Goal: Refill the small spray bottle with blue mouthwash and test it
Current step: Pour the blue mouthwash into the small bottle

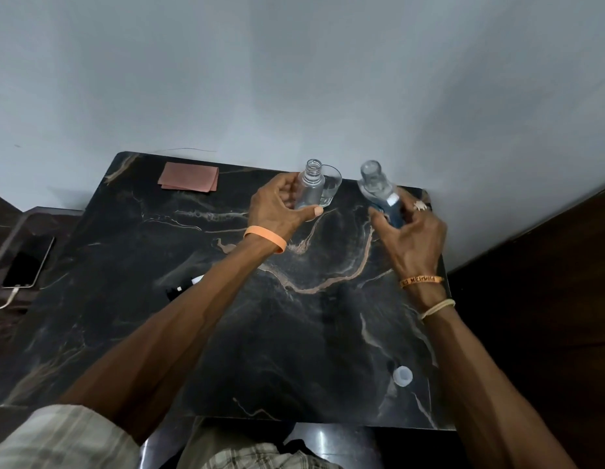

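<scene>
My left hand (279, 206) grips the small clear spray bottle (310, 187), which is upright, uncapped and looks empty. My right hand (411, 236) holds the mouthwash bottle (379, 189), open at the top and tilted left toward the small bottle; blue liquid shows in its lower part near my fingers. The two bottle mouths are apart. A black and white spray head (184, 286) lies on the table, partly hidden behind my left forearm. A clear round cap (402, 376) rests on the table near the front right.
The dark marble table (193, 333) stands against a grey wall. A drinking glass (330, 189) stands right behind the small bottle. Folded pink cloth (188, 176) lies at the back left. A phone (28, 262) on a cable lies off the table's left side.
</scene>
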`<control>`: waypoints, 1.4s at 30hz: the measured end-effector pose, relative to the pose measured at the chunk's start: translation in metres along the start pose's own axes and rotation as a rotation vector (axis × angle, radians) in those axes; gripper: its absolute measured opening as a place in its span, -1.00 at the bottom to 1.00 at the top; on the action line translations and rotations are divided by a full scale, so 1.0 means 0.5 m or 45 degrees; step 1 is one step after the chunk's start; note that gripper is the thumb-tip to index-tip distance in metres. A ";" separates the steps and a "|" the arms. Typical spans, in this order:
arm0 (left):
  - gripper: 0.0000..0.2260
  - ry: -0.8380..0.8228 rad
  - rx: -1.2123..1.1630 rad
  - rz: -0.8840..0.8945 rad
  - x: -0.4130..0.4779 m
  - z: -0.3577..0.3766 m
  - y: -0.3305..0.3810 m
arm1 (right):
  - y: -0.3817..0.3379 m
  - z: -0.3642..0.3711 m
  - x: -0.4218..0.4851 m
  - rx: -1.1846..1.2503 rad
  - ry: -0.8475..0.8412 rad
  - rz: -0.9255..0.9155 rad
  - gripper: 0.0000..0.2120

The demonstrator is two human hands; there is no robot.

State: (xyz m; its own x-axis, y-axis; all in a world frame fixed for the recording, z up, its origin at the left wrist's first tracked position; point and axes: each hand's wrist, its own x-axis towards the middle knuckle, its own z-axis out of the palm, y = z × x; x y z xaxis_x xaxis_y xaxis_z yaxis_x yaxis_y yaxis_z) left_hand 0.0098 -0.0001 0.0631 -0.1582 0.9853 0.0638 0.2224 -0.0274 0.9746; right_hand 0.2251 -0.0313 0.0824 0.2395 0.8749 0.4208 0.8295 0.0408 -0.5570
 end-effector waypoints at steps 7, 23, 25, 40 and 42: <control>-0.40 -0.013 -0.015 -0.004 -0.001 0.005 0.008 | -0.077 -0.040 0.080 -0.215 0.067 -0.496 -0.54; -0.41 -0.005 0.041 0.006 -0.002 -0.007 0.021 | -0.080 -0.039 0.098 -0.490 0.114 -0.706 -0.59; -0.41 -0.008 0.035 0.004 -0.003 -0.006 0.021 | -0.081 -0.043 0.098 -0.510 0.111 -0.726 -0.58; -0.40 -0.016 0.011 -0.003 -0.005 -0.005 0.016 | -0.081 -0.054 0.097 -0.585 0.105 -0.754 -0.57; -0.40 -0.017 0.019 0.000 -0.006 -0.006 0.016 | -0.082 -0.056 0.097 -0.591 0.099 -0.751 -0.57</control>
State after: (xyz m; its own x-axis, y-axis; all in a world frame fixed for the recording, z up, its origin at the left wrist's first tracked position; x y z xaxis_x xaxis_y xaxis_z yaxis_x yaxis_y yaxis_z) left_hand 0.0093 -0.0037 0.0713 -0.1451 0.9875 0.0609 0.2369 -0.0251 0.9712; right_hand 0.2166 -0.0040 0.1455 -0.2893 0.7339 0.6145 0.9545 0.2693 0.1278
